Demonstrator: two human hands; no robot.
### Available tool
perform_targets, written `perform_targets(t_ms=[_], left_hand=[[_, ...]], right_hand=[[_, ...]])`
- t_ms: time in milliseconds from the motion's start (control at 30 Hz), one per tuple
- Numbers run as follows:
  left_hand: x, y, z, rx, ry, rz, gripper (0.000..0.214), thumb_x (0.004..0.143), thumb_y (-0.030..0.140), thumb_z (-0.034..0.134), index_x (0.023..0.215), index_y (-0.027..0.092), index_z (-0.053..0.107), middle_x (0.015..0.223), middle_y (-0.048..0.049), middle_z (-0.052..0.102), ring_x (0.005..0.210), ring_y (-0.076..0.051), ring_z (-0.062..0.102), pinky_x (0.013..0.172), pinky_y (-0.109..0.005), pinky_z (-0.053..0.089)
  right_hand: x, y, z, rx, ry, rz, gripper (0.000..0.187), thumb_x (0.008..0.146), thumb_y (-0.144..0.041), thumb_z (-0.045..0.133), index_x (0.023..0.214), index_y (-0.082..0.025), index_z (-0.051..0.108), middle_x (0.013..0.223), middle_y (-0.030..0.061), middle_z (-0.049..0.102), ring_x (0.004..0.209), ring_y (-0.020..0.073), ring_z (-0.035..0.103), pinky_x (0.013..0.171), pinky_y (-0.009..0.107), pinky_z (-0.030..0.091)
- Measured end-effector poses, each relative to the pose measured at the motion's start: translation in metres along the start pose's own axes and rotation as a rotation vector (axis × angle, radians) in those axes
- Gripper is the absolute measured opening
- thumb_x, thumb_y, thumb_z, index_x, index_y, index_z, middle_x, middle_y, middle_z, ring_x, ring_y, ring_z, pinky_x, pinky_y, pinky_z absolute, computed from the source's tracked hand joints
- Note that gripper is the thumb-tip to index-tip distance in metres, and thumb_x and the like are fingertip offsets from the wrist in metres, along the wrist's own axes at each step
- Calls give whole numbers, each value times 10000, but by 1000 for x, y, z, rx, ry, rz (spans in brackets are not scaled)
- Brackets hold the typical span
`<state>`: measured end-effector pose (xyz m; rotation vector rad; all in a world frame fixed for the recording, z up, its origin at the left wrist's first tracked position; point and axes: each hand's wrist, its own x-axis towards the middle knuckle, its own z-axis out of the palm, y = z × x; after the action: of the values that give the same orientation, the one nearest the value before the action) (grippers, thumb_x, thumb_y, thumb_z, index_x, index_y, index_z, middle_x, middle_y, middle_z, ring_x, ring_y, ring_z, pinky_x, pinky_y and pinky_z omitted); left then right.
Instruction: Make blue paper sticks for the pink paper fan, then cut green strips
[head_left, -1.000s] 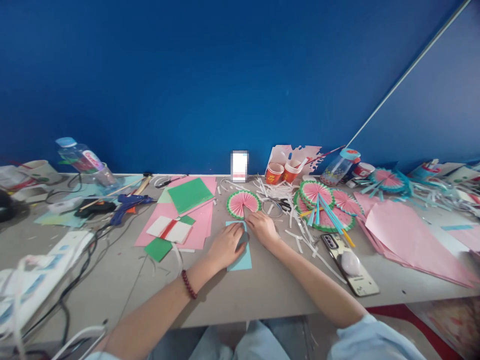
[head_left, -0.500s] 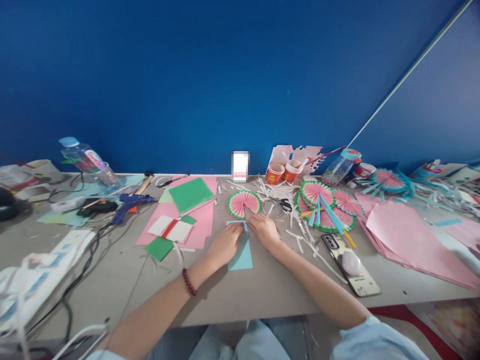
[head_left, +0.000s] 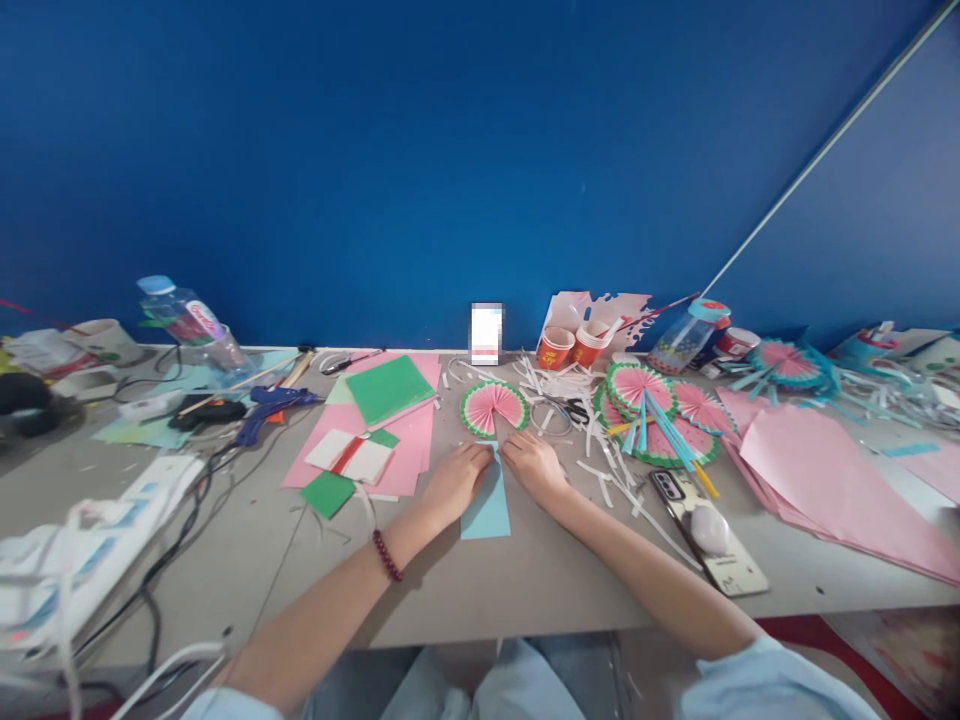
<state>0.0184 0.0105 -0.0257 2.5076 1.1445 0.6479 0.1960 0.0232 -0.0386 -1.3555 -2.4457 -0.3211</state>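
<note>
A sheet of light blue paper [head_left: 489,515] lies flat in front of me on the grey table. My left hand [head_left: 459,478] covers its upper left part, fingers bent and pressed together at the top edge. At the top right corner, the fingertips of my right hand [head_left: 535,468] pinch the same edge, close to the left fingertips. Just beyond both hands is a round pleated paper fan [head_left: 480,404], pink with a green rim and a gap at its lower right. What the fingertips do to the paper edge is partly hidden.
To the left are green card [head_left: 390,390], pink sheets [head_left: 416,450], a blue glue gun [head_left: 274,408] and a power strip [head_left: 112,545]. Finished fans [head_left: 656,425], white paper strips [head_left: 600,480], scissors [head_left: 576,411], a phone [head_left: 731,565] and pink paper [head_left: 832,480] are on the right.
The view has shifted slightly. My hands stay at the paper's top edge, with the fingertips a little closer together. The paper's top left corner, visible before, no longer shows.
</note>
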Motion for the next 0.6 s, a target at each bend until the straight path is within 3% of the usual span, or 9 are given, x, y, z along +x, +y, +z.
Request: perform_targets(t_ms=[400, 600], left_hand=[[-1, -1, 3, 18, 4, 4, 271, 886, 123, 398, 1112, 186, 533, 1091, -73, 611, 1035, -209, 542, 898, -384, 441], [0, -3, 5, 126, -55, 29, 315, 879, 87, 393, 1149, 186, 520, 1106, -68, 594, 1030, -214, 525, 857, -372, 451]], right_hand=[[-6, -3, -3, -13, -37, -44, 202, 893, -153, 503, 714, -168, 594, 734, 41, 594, 741, 161, 510, 613, 255, 328], [-15, -8, -6, 9, -23, -31, 205, 897, -137, 491, 730, -173, 602, 726, 43, 583, 733, 161, 505, 610, 262, 336]])
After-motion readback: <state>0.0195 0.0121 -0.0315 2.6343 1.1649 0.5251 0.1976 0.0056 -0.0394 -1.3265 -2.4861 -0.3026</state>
